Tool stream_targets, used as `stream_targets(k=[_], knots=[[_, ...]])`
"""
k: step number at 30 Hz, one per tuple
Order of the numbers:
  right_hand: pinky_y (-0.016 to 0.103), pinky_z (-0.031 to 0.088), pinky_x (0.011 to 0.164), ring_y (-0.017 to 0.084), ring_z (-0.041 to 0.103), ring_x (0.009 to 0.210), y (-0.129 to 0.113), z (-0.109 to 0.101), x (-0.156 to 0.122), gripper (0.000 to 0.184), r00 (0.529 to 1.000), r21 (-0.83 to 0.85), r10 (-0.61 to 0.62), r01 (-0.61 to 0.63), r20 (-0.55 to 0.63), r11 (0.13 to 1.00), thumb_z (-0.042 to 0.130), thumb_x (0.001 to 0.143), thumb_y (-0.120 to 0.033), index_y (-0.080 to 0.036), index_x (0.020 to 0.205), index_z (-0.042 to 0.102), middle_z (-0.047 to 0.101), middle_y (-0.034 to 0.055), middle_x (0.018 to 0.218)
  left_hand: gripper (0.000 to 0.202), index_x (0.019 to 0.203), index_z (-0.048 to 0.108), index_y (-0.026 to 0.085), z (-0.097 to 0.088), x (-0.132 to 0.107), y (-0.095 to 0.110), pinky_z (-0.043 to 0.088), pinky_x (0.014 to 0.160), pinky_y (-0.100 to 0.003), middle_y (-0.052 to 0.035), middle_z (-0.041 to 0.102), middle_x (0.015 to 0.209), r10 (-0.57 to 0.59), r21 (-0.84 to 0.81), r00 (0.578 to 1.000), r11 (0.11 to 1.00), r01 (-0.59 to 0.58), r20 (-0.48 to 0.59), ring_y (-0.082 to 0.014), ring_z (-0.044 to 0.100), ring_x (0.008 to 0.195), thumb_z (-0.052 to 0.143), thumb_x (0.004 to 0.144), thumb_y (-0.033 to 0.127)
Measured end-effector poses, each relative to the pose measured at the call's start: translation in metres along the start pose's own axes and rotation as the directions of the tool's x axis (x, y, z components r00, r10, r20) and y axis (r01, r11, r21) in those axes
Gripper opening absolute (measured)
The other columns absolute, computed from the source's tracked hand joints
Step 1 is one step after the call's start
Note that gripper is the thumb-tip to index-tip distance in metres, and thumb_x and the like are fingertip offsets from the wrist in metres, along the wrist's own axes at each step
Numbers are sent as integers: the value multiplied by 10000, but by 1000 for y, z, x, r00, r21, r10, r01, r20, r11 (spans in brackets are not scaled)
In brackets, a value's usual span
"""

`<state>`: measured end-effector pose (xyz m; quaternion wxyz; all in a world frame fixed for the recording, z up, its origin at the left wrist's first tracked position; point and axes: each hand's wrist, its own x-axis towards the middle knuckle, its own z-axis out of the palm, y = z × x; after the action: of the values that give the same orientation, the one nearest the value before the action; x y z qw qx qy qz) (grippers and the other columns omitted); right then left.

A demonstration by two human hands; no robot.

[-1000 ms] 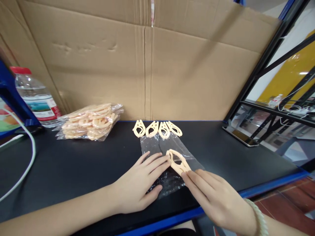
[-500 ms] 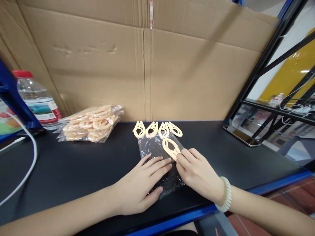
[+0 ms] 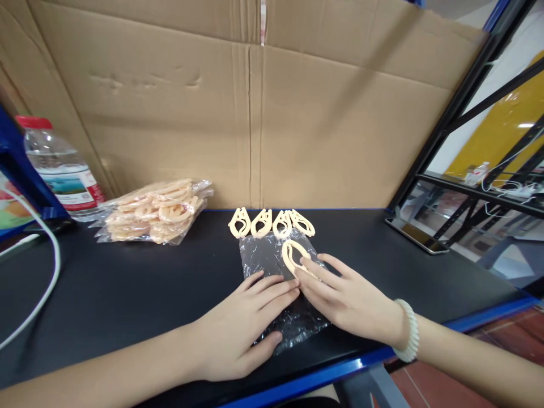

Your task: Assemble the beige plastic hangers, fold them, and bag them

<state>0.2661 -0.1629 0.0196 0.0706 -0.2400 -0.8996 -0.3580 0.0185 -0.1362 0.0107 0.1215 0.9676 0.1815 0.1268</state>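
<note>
My left hand lies flat and open on a clear plastic bag spread on the black tabletop. My right hand, a white bead bracelet on its wrist, rests flat with fingers stretched out over the lower end of a cream plastic clip lying on the bag. Just beyond the bag stands a row of several more cream clips, side by side near the cardboard wall.
A clear bag full of cream clips sits at the back left, beside a water bottle with a red cap. A white cable curves at the left. A phone lies at the right. Cardboard backs the table.
My right hand moved the single clip forward along the bag toward the row, then flattened its fingers over it. My left hand stayed pressed on the bag.
</note>
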Motion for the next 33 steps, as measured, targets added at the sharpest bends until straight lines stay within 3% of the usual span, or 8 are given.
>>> stream_targets(k=[4, 10, 15, 22, 29, 33], knots=[[445, 425, 1041, 307, 419, 1300, -11, -13, -8, 272, 998, 35, -62, 61, 14, 998, 471, 939, -149, -59, 1109, 663, 548, 136, 1338, 644, 1469, 291, 229, 0, -1, 6, 266, 1143, -525, -75, 443, 1472, 36, -45, 999, 998, -37, -22, -285, 367, 1370, 515, 865, 224], [491, 437, 1031, 343, 335, 1356, -8, -19, -1, 329, 995, -37, -11, 15, 99, 999, 448, 945, -161, -49, 1201, 620, 449, 147, 1433, 651, 1476, 283, 242, -4, 1, 7, 273, 1140, -528, -69, 411, 1494, 36, -51, 999, 998, -36, 6, -290, 362, 1373, 514, 867, 229], [471, 413, 1058, 290, 405, 1312, 5, -8, 5, 288, 980, -39, -193, 196, 52, 980, 452, 962, -197, -96, 1114, 675, 535, 124, 1353, 681, 1482, 261, 238, -8, 2, 9, 275, 1139, -522, -82, 426, 1481, 44, -49, 999, 998, -43, 20, -282, 380, 1363, 524, 853, 213], [439, 421, 1058, 273, 401, 1296, 17, -11, 7, 260, 949, -57, -312, 314, 37, 948, 508, 931, -203, -90, 1086, 684, 563, 100, 1294, 708, 1488, 236, 262, -7, 0, 8, 271, 1131, -549, -89, 416, 1485, 25, -43, 1000, 999, -25, -1, -304, 382, 1359, 531, 846, 217], [451, 405, 1077, 268, 363, 1326, 19, -6, 6, 316, 962, -48, -263, 266, 73, 963, 477, 922, -184, -95, 1178, 639, 464, 91, 1416, 667, 1476, 272, 233, -7, 1, 8, 229, 1148, -558, -79, 400, 1498, -3, -26, 999, 1000, 5, 53, -286, 333, 1390, 524, 858, 228], [478, 410, 1067, 273, 380, 1319, 20, 5, 1, 321, 978, -43, -200, 202, 59, 978, 437, 930, -141, -81, 1175, 636, 510, 107, 1369, 639, 1470, 293, 231, -7, 0, 8, 220, 1143, -582, -62, 366, 1520, -16, -22, 996, 1000, 18, 82, -297, 310, 1400, 517, 872, 246]])
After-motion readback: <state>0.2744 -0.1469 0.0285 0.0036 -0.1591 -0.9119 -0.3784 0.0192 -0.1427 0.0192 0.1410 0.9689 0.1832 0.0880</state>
